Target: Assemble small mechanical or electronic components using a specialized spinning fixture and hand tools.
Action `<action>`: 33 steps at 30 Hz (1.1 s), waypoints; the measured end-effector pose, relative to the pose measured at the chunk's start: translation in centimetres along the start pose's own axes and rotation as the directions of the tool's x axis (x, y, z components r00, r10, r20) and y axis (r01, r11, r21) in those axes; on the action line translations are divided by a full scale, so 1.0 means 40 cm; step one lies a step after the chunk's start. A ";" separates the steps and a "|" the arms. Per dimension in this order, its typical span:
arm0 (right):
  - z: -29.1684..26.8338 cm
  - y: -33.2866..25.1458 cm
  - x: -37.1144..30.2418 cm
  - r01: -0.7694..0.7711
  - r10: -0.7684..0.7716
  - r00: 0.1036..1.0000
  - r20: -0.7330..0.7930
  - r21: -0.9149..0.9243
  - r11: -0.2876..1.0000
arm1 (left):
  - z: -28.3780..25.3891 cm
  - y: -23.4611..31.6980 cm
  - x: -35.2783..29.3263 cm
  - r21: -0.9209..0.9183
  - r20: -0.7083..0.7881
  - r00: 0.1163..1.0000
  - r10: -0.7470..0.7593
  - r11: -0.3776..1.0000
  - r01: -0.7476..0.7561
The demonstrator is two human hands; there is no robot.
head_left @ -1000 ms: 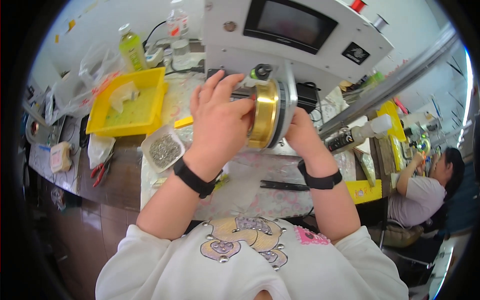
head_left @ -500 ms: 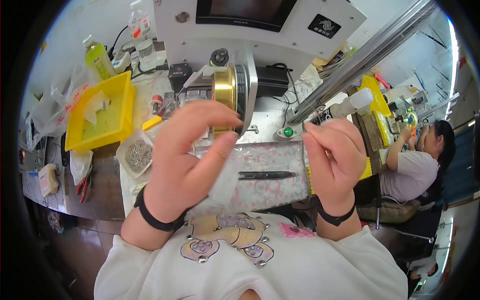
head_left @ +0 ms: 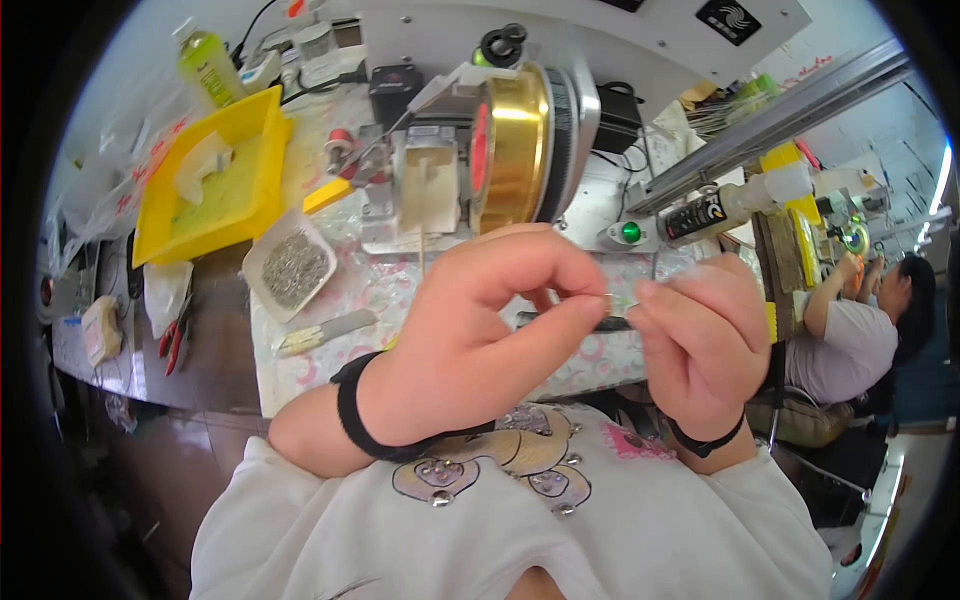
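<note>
My left hand [head_left: 500, 330] is closed in a pinch, thumb against forefinger. Close on its right, my right hand [head_left: 705, 335] pinches too, and the two sets of fingertips nearly meet. A thin, bright sliver shows between them, too small to name. Behind the fingertips lies a slim black tool [head_left: 525, 318], mostly covered by my left hand. Beyond my hands stands a machine with a shiny gold wheel [head_left: 515, 150]. To the left of my left hand sit a white dish [head_left: 255, 265] of small metal pieces and a knife-like blade with a pale handle [head_left: 325, 332].
A yellow tray [head_left: 150, 235] stands at the left, with red-handled pliers [head_left: 173, 345] near it. A green button [head_left: 631, 233] and a bottle with a black label [head_left: 700, 215] are behind my right hand. A metal rail [head_left: 790, 120] slants across. Another person [head_left: 850, 345] works at the far right.
My left hand has come away from the gold wheel, moving right to my right hand's fingertips. The view has shifted, and the knife-like blade now shows beside the dish.
</note>
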State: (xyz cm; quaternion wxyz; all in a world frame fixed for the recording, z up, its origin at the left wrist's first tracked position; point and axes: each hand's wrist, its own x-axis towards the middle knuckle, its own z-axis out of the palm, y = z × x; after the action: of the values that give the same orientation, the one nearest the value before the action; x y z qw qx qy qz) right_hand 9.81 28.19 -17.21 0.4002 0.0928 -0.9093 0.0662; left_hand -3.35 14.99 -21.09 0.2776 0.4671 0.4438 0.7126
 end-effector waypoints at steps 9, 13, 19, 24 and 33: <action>0.021 0.187 -0.146 -0.687 0.675 0.726 -0.127 -0.160 0.709 | -0.049 0.002 -0.035 0.333 -0.115 0.861 0.496 0.836 -0.437; 0.048 0.250 -0.129 -0.611 0.589 0.788 -0.180 -0.351 0.710 | -0.049 0.010 -0.042 0.313 -0.081 0.829 0.553 0.804 -0.505; 0.023 0.286 -0.122 -0.683 0.634 0.730 -0.255 -0.305 0.663 | -0.030 0.002 -0.046 0.424 -0.069 0.845 0.530 0.783 -0.456; -0.037 0.287 -0.210 -0.625 0.545 0.780 -0.307 -0.391 0.676 | 0.003 0.026 -0.038 0.409 -0.033 0.878 0.477 0.808 -0.423; -0.208 0.076 -0.141 -0.428 0.689 0.484 -0.540 0.541 0.724 | 0.065 0.073 -0.052 0.607 0.144 0.848 0.510 0.631 -0.483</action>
State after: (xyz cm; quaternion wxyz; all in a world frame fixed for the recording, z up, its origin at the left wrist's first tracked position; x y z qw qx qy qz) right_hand 18.83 33.41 -15.93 0.6512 -0.1802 -0.6330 0.3778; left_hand -0.07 12.96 -18.89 -0.1085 0.6206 0.5129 0.5831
